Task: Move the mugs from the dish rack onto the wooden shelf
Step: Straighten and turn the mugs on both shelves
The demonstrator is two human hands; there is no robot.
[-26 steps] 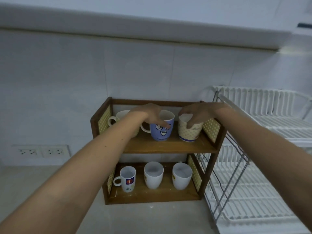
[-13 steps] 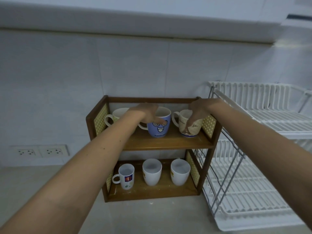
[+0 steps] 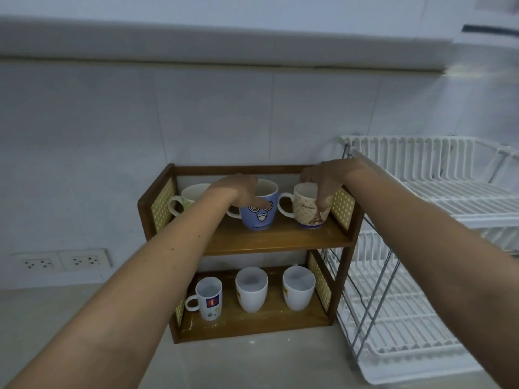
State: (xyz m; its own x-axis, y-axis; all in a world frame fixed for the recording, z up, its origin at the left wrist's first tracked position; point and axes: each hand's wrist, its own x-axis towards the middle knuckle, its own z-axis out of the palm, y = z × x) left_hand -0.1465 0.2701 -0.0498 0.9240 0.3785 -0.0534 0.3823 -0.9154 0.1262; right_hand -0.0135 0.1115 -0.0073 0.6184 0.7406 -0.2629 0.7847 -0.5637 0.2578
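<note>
Left grip (image 3: 241, 190) clasps the blue face mug (image 3: 259, 207) and right grip (image 3: 323, 178) pinches the cream mug (image 3: 306, 209), both standing on the wooden shelf (image 3: 278, 238) top board beneath them.

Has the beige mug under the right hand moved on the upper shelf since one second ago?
Yes. The beige mug was tilted forward; now it stands upright on the upper shelf.

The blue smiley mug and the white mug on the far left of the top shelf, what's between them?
In the head view, only the person's left hand and wrist come between the blue mug and the white mug.
</note>
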